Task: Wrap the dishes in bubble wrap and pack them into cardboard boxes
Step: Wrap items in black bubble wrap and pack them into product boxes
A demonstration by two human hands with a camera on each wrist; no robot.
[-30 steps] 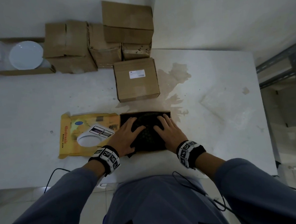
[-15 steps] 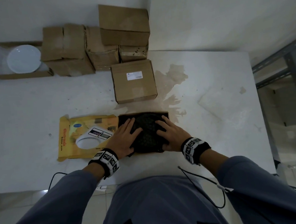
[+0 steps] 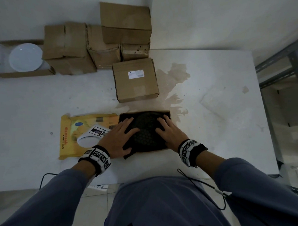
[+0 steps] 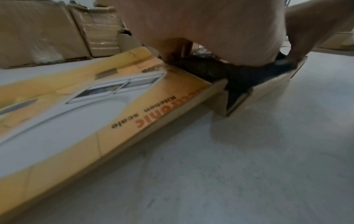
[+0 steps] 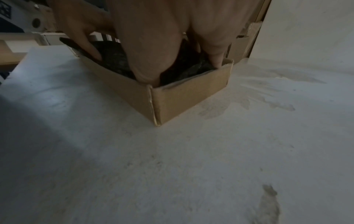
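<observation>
A dish wrapped in black bubble wrap (image 3: 145,130) lies in a shallow open cardboard box (image 3: 169,113) at the table's near middle. My left hand (image 3: 120,139) lies flat on the bundle's left side, fingers spread. My right hand (image 3: 168,131) lies flat on its right side, its fingertips (image 5: 217,60) down by the box wall (image 5: 191,97). In the left wrist view a corner of the black wrap (image 4: 237,89) sticks out through the box's near corner. The box's yellow printed lid (image 3: 86,132) lies open to the left. The dish itself is hidden by the wrap.
A white plate (image 3: 26,57) sits in an open box (image 3: 20,74) at the far left. Closed cardboard boxes (image 3: 67,48) are stacked along the back wall, with one labelled box (image 3: 135,80) just beyond my hands. A metal shelf frame (image 3: 281,66) stands to the right.
Both hands stay flat on the black bundle in the box, with only slight shifts of the fingers. The head view has shifted a little.
</observation>
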